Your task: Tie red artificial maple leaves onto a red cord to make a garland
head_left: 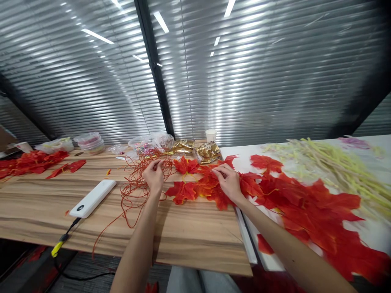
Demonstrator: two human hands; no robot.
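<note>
Left hand [154, 176]: pinched closed, contents can't tell | right hand [227, 181]: same | red cord [139, 173]: tangled around left grip | artificial maple leaves [185, 191]: between grips, under and beyond right | advise: light tension, loops clear of leaves

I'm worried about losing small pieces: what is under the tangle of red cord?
Through the loops of red cord, the wooden tabletop shows. Where the strands bunch thickest, and where the left hand blocks the view, anything beneath is covered.
</note>
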